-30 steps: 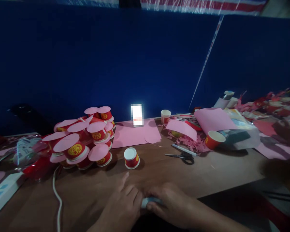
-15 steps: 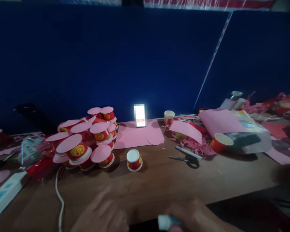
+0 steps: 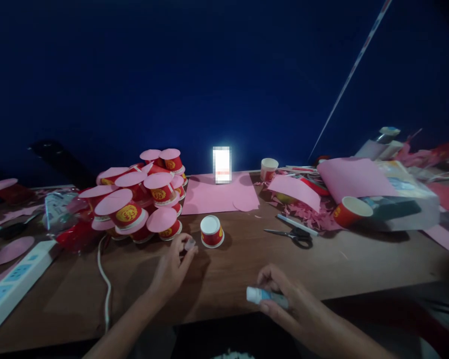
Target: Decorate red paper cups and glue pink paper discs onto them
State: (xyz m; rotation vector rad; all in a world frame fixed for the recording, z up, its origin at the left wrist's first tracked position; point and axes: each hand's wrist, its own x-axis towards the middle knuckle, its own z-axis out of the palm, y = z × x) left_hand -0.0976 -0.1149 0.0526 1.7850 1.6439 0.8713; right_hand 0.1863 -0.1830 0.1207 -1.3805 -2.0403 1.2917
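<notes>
My left hand (image 3: pixel 175 265) is closed, pinching a small translucent cap (image 3: pixel 189 244) between thumb and fingers, just left of an upside-down red paper cup (image 3: pixel 212 235) with a white base. My right hand (image 3: pixel 286 298) is wrapped round a glue stick (image 3: pixel 266 296), its white end pointing left, over the table's front edge. Beyond the left hand, red cups topped with pink paper discs (image 3: pixel 162 219) stand stacked in a cluster. A pair of scissors (image 3: pixel 295 235) with black handles lies behind the right hand.
Pink paper (image 3: pixel 209 198) lies at the back, below a bright blurred-out rectangle (image 3: pixel 222 165). Pink shreds, a pen (image 3: pixel 297 225), a tipped red cup (image 3: pixel 353 211) and pink sheets (image 3: pixel 355 177) fill the right. A power strip (image 3: pixel 18 284) and white cable (image 3: pixel 104 279) lie left.
Both hands have come up from the bottom edge over the table. My left hand has moved forward to beside the upside-down cup. The camera view has tilted downward.
</notes>
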